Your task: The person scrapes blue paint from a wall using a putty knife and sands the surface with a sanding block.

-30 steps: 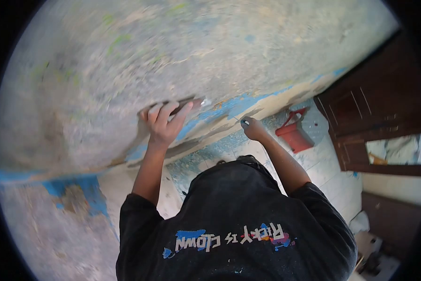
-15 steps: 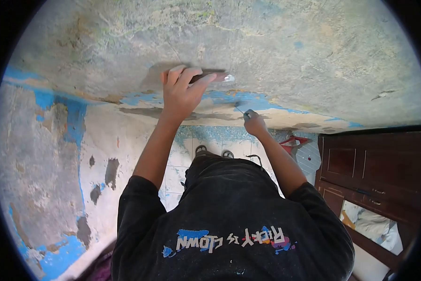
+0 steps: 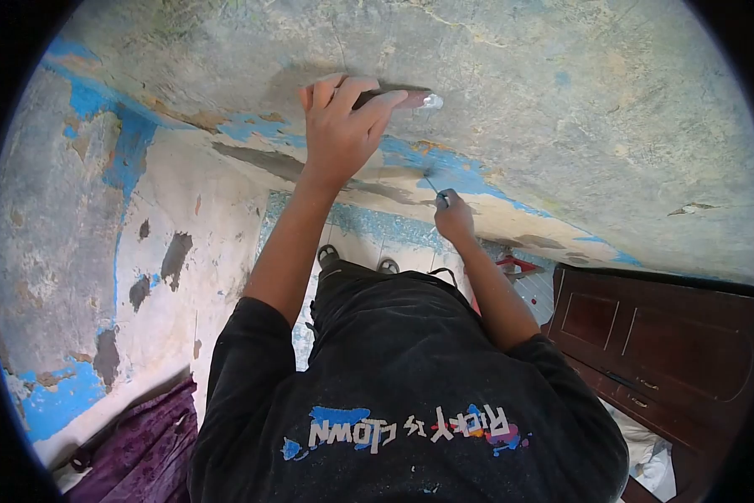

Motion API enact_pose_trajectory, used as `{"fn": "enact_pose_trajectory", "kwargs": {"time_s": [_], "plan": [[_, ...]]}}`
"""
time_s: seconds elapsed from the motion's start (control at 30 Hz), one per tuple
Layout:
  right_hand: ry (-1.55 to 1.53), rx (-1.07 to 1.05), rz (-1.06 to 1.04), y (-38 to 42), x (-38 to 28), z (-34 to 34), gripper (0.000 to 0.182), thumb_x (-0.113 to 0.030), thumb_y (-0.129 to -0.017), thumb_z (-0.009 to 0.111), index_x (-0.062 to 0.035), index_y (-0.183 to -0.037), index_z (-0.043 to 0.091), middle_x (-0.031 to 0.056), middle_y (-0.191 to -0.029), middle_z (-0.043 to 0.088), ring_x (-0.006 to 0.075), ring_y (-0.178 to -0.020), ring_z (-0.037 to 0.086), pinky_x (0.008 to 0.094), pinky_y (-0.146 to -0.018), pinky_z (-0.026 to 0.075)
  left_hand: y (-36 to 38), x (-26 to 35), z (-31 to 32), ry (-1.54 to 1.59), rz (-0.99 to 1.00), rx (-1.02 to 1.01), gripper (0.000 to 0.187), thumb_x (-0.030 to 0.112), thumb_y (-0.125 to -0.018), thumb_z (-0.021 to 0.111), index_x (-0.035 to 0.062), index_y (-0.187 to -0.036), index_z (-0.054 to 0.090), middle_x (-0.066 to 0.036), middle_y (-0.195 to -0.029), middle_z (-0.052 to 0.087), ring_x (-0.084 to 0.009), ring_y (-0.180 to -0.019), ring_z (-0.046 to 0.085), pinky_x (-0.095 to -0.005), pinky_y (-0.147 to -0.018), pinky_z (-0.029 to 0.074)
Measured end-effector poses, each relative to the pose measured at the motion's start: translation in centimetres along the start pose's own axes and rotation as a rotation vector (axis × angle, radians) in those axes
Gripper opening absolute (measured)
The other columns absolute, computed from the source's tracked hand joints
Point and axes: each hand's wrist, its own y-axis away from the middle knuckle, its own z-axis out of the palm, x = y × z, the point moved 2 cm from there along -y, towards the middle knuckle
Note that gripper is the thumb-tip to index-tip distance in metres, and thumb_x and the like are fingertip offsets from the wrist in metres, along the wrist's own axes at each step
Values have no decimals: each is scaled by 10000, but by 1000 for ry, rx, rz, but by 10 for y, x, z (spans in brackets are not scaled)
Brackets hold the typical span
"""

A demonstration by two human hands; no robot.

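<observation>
My left hand (image 3: 343,126) is up against the bare grey wall (image 3: 519,92), its fingers closed round a flat reddish-brown block (image 3: 412,100) with a whitish end. Lower down and to the right, my right hand (image 3: 454,216) grips a thin tool (image 3: 433,185) with a slim shaft; most of its handle is inside the fist. The shaft's tip lies at the lower edge of a strip of blue paint (image 3: 469,174), where the surface changes to cream.
Peeling paint and grey patches cover the side wall (image 3: 163,218) on the left. Purple cloth (image 3: 142,453) hangs at the lower left. A dark brown wooden cabinet (image 3: 670,335) stands on the right. My sandalled feet (image 3: 329,253) are on white tiles near the wall's foot.
The view has swung, bringing more of the purple cloth into sight. My left hand with the block appears farther up and right in the picture; my right hand keeps hold of the thin tool.
</observation>
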Motion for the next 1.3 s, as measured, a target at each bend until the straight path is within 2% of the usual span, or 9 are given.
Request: {"fn": "enact_pose_trajectory", "kwargs": {"time_s": [0.37,0.47,0.67,0.87,1.07,1.17,1.3], "plan": [[26,35,-79,-4,-1,-5,231,-234,-920,575,-94,-1088,648,285,-920,676,478,-897,646,530,-767,509,10,-5,12,28,-71,10,281,154,-725,770,254,-988,759,50,-977,625,-194,-973,505,-377,-843,317],[85,-47,-54,-14,-14,1,223,-236,-930,552,-82,-1071,631,263,-922,685,466,-896,652,539,-773,507,10,-7,15,21,-70,17,271,157,-721,771,251,-975,756,56,-972,625,-181,-951,518,-373,-832,315],[21,-3,-12,-4,-3,8,228,-255,-935,557,-102,-1087,632,265,-923,684,457,-903,654,541,-774,504,9,-8,13,-7,-73,-1,273,164,-709,770,255,-966,750,59,-964,623,-171,-923,535,-368,-815,308],[88,-16,-13,-16,-2,30,218,-259,-943,552,-106,-1081,624,252,-903,683,461,-862,654,550,-734,498,12,-9,20,13,-85,24,270,165,-710,766,257,-963,749,56,-966,622,-169,-910,542,-367,-802,301],[-5,28,-70,1,6,2,208,-233,-943,545,-100,-1085,616,263,-893,676,472,-857,649,555,-727,495,11,-9,21,11,-88,13,264,158,-707,765,255,-952,747,45,-962,621,-181,-901,541,-367,-807,312],[-9,50,-79,-3,9,10,205,-226,-937,549,-98,-1082,617,268,-886,672,471,-855,649,557,-724,493,12,-5,22,21,-140,-2,266,143,-705,766,250,-948,746,35,-964,620,-196,-909,542,-374,-817,326],[-9,4,-95,-7,12,0,207,-223,-933,550,-96,-1082,619,267,-892,674,475,-852,647,553,-726,496,14,0,25,50,-191,16,268,115,-694,765,241,-929,741,31,-963,614,-206,-924,538,-383,-825,333]]}}
